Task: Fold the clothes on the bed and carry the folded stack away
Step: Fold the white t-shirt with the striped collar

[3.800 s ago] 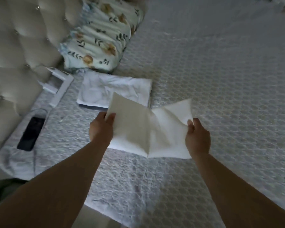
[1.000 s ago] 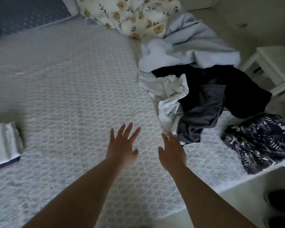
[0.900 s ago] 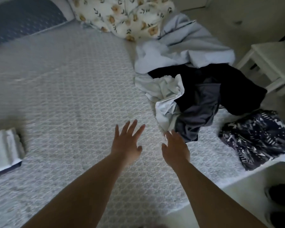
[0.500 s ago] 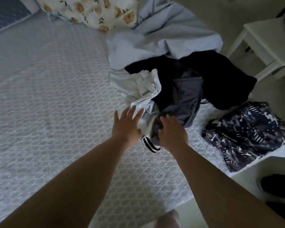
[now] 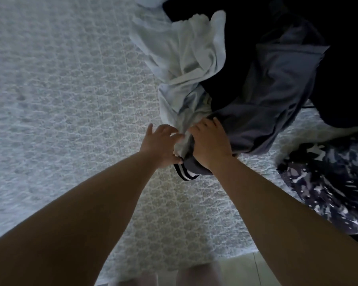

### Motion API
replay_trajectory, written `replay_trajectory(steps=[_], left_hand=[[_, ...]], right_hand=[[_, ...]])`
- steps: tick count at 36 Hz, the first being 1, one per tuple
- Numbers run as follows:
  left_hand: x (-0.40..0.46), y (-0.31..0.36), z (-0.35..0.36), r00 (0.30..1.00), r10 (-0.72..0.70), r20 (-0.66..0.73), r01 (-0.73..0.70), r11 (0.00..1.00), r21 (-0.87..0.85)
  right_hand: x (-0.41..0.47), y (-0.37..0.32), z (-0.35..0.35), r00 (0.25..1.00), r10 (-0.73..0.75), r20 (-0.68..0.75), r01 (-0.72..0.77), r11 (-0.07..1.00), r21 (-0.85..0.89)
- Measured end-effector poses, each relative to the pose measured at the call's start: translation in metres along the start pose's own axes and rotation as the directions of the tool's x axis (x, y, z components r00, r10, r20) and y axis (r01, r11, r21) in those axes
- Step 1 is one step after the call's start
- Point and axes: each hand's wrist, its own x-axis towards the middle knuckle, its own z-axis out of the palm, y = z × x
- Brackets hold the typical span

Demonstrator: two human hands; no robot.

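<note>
The grey garment [image 5: 273, 112], at the near edge of the unfolded pile on the bed [image 5: 70, 100], is gripped by the right hand [image 5: 210, 146]. Beside it, pale cloth [image 5: 186, 58] is touched by the left hand [image 5: 161, 146], fingers apart. Most folding is judged left undone. No folded stack is visible; the black clothing [image 5: 329, 38] beyond is cut off.

Both bare arms reach forward and down, nearly straight, the wrists drawing close together. The left hand [image 5: 162, 146] has loosely spread fingers touching cloth; the right hand [image 5: 210, 144] curls its fingers, its grip closed on fabric.
</note>
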Motion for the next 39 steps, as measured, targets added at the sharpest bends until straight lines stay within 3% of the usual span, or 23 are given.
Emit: replay_trajectory(steps=[2,6,10,15,19,21,23,25,26,27,29,31,34,39], left_hand=[[0.007,0.007,0.012,0.999,-0.023,0.022,0.024,0.999,-0.044],[0.015,0.011,0.026,0.993,-0.092,-0.072,0.078,0.981,-0.178],[0.017,0.003,0.025,0.998,-0.05,0.049,0.062,0.955,-0.29],[0.014,0.01,0.009,0.986,-0.117,0.116,0.164,0.787,-0.594],[0.011,0.024,-0.006,0.989,-0.141,0.054,0.14,0.72,-0.68],[0.007,0.027,-0.018,0.98,-0.197,0.038,0.164,0.677,-0.718],[0.006,0.028,-0.031,0.96,-0.255,0.112,0.238,0.542,-0.806],[-0.002,0.026,-0.045,0.957,-0.266,0.113,0.219,0.411,-0.885],[-0.007,0.021,-0.05,0.977,-0.21,0.045,0.134,0.434,-0.891],[-0.014,0.016,-0.054,0.988,-0.15,-0.037,0.025,0.39,-0.92],[-0.028,0.011,-0.069,0.986,-0.166,0.015,0.042,0.161,-0.986],[-0.044,0.0,-0.075,0.975,-0.221,0.009,0.041,0.139,-0.99],[-0.071,-0.028,-0.085,0.993,-0.119,0.013,0.037,0.203,-0.978],[-0.128,-0.089,-0.119,1.0,-0.024,0.007,0.012,0.206,-0.978]], right_hand=[[0.005,0.005,0.012,1.0,-0.019,0.022,0.019,1.0,-0.019],[0.005,0.016,0.029,0.999,-0.033,0.042,0.035,0.998,-0.042],[-0.001,0.027,0.037,0.995,-0.024,0.101,0.024,1.0,-0.002],[-0.007,0.035,0.032,0.986,0.029,0.163,-0.03,1.0,0.001],[-0.008,0.028,0.02,0.971,0.118,0.207,-0.16,0.966,0.202],[-0.008,0.02,0.011,0.976,0.156,0.152,-0.197,0.93,0.311],[-0.008,0.01,0.0,0.987,0.154,0.052,-0.163,0.929,0.333],[-0.007,0.0,-0.012,0.982,0.188,-0.013,-0.166,0.898,0.408],[-0.006,-0.006,-0.02,0.972,0.236,-0.018,-0.196,0.846,0.496],[-0.004,-0.012,-0.028,0.956,0.292,-0.004,-0.233,0.772,0.591],[0.0,-0.023,-0.044,0.935,0.353,0.041,-0.268,0.626,0.732],[0.001,-0.035,-0.059,0.938,0.341,0.069,-0.272,0.595,0.756],[0.001,-0.057,-0.087,0.955,0.293,0.051,-0.237,0.645,0.726],[-0.001,-0.113,-0.149,0.976,0.212,-0.056,-0.123,0.74,0.662]])
